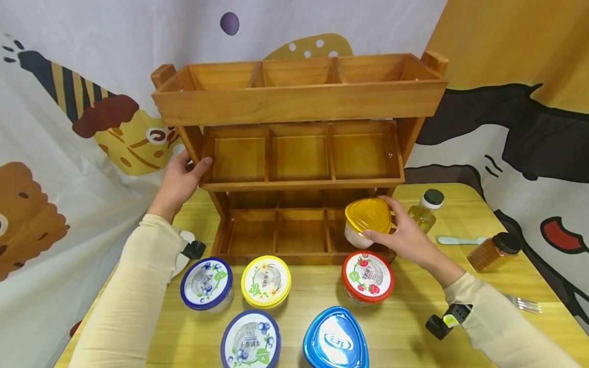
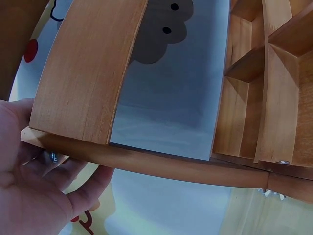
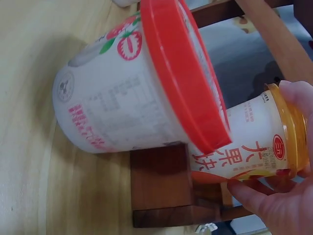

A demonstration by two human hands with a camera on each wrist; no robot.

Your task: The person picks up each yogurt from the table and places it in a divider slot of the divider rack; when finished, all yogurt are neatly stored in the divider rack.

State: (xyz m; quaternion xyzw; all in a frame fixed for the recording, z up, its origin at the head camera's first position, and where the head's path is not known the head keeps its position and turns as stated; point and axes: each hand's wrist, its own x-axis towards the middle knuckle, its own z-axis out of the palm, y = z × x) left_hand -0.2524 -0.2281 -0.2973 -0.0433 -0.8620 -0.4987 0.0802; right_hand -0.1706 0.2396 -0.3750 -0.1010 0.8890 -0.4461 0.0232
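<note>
A wooden tiered rack (image 1: pixel 299 105) with divided compartments stands on the table. My left hand (image 1: pixel 180 180) grips its left side post, thumb in front and fingers behind; in the left wrist view the fingers of that hand (image 2: pixel 54 181) curl under the wooden rail (image 2: pixel 161 164). With my right hand (image 1: pixel 405 232) I hold a yogurt cup with a golden-yellow lid (image 1: pixel 368 217) by its rim, at the right compartment of the bottom tier. Close in front of it stands a cup with a red lid (image 1: pixel 368 277), large in the right wrist view.
Two blue-lidded cups (image 1: pixel 207 283), a yellow-rimmed cup (image 1: pixel 266 282) and a shiny blue-lidded cup (image 1: pixel 337 338) stand before the rack. To the right are an oil bottle (image 1: pixel 425 210), a pale-handled utensil (image 1: pixel 460 240), a brown jar (image 1: pixel 494 251) and a fork (image 1: pixel 524 303).
</note>
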